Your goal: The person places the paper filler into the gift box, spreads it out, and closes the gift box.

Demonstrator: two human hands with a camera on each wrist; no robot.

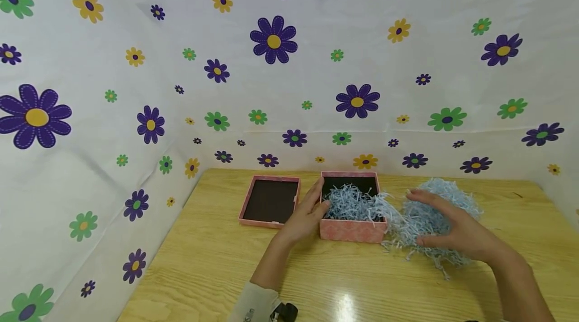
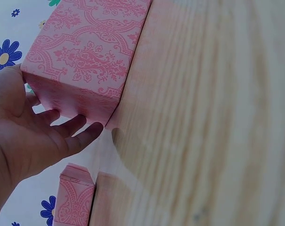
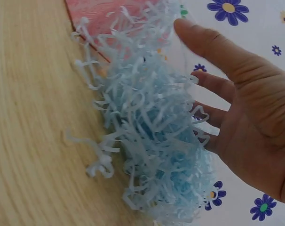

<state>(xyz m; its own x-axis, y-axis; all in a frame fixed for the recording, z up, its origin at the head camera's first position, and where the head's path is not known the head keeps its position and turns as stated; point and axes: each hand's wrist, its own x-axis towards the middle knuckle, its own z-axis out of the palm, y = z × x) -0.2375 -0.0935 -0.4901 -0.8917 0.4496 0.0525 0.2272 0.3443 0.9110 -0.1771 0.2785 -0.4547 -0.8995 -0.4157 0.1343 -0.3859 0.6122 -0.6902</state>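
A pink patterned box [image 1: 353,231] with a dark inside stands upright, partly filled with light-blue shredded paper [image 1: 350,203]. My left hand [image 1: 304,219] rests against its left side, thumb at the top edge; in the left wrist view the fingers [image 2: 73,126] reach along the side wall with nothing gripped. Right of the box lies a loose pile of the same shredded paper [image 1: 422,221], with strands trailing over the box's right rim. Over this pile, my right hand [image 1: 457,229] is spread, thumb and fingers wide apart; in the right wrist view its fingertips come close to the strands.
A pink-edged lid [image 1: 271,201] with a dark inside lies upturned to the left of the box. The wooden table [image 1: 203,261] meets a white flower-printed cloth [image 1: 239,96] at the back and left. Stray paper strands lie in front of the pile.
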